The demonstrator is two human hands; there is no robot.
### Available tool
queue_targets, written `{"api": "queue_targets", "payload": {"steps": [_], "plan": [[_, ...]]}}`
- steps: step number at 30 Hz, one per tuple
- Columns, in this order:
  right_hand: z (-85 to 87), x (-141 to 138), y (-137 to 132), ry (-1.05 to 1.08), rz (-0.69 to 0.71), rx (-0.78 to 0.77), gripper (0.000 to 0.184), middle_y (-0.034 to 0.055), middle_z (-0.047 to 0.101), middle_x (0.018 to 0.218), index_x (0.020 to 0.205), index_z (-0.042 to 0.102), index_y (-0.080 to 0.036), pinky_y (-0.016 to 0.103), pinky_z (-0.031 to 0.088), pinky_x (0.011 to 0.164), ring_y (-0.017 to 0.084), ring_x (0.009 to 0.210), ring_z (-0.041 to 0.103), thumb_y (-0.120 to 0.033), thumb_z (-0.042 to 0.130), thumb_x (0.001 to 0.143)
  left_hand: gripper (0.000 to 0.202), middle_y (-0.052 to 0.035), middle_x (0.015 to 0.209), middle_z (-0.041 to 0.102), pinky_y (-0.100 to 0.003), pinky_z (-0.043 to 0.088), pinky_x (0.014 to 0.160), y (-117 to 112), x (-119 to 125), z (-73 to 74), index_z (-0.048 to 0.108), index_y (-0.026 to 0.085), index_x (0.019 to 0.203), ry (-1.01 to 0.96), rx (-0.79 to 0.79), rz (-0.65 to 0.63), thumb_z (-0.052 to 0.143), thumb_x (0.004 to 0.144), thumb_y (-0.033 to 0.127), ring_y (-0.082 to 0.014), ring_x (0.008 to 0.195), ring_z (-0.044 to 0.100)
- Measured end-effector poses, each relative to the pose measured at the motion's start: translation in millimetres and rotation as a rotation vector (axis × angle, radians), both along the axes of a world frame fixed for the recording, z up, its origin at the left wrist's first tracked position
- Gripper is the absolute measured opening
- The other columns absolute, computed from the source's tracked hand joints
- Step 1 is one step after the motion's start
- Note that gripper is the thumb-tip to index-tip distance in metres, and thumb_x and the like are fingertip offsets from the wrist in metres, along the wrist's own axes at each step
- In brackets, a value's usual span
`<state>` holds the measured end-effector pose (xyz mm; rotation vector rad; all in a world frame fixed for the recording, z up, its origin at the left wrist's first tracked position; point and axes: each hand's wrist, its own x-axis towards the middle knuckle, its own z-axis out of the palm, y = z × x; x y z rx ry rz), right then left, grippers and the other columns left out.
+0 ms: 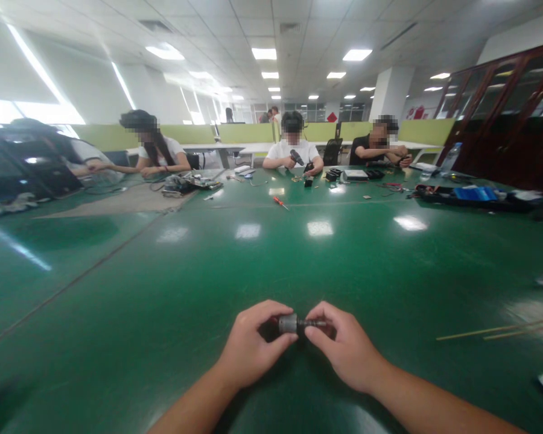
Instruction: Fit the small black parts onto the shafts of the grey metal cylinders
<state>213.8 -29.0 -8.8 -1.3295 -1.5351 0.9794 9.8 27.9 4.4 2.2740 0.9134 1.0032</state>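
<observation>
Low in the middle of the head view, my left hand (262, 342) is closed round a short grey metal cylinder (288, 323), thumb below and fingers above. A thin, dark, ridged shaft (311, 323) lies in line with the cylinder on its right side. My right hand (341, 340) pinches this shaft between thumb and fingers, and its far end is partly covered by them. Whether shaft and cylinder are one piece, I cannot tell. Both hands are close together just over the green tabletop (235, 271).
A red-handled screwdriver (278, 201) lies farther off. Across the table, several people work among parts; one person holds a power drill (297, 158). At right are thin brass-coloured rods (475, 330), a black tray (470, 198) and a clear bottle (451, 159). Circuit boards (187, 182) lie at left.
</observation>
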Motion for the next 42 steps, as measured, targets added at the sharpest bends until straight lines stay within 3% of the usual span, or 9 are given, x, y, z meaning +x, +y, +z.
{"api": "queue_targets", "payload": {"steps": [42], "plan": [[0.5,1.0,-0.4,0.055,-0.008,-0.010,0.013,-0.0015,0.058,0.071,0.090,0.061,-0.018,0.026,0.041,0.065,0.015,0.068,0.055,-0.031,0.057,0.091,0.024,-0.0025,0.087,0.075,-0.028,0.053,0.072,-2.1,-0.6,4.1,0.073,0.022,0.097,-0.012,0.023,0.059,0.079,0.074,0.026,-0.0187,0.076,0.069]]}}
